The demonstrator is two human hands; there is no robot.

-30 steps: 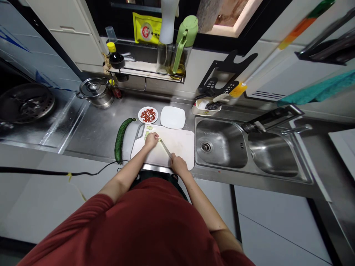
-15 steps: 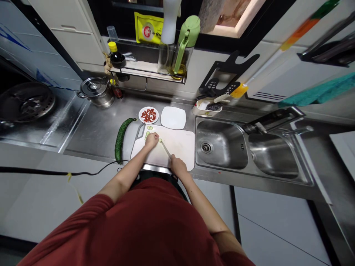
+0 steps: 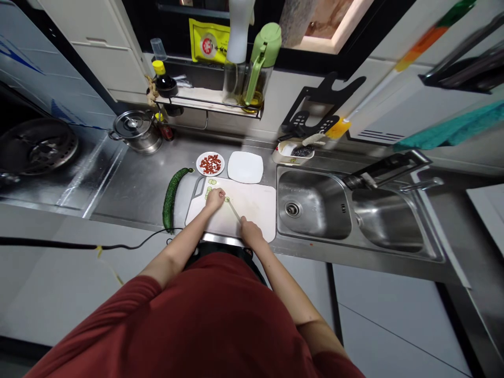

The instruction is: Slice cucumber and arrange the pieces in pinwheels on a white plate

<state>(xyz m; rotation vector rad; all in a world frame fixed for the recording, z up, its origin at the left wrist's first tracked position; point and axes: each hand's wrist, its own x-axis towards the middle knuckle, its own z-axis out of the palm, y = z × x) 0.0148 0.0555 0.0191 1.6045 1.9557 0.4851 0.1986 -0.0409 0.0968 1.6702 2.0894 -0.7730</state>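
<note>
the cutting board point(image 3: 258, 205) reaches almost to the front edge of the counter point(image 3: 129, 184), its right side just beside the sink point(image 3: 317, 202). white surface spreads on the board right of the knife point(image 3: 234, 211), and a broad stretch of counter runs from the board's left side, past the long cucumber point(image 3: 170, 199), toward the lidded pot point(image 3: 136, 131). the right hand point(image 3: 251, 232), near the board's front edge, is closed round the knife handle, the blade slanting toward the board's middle. the left hand point(image 3: 215, 199), fingers drawn narrow, is left of the board's middle, just beside a slice point(image 3: 227, 199) at the blade's tip; whether it pinches anything i cannot tell. more pale green slices point(image 3: 212, 181) lie toward the board's far left corner. behind the board stand a squarish white plate point(image 3: 244, 167) and a round dish point(image 3: 198, 166) of chopped red bits. the counter is brushed, shiny steel; the cucumber is dark, bumpy and curved.
</note>
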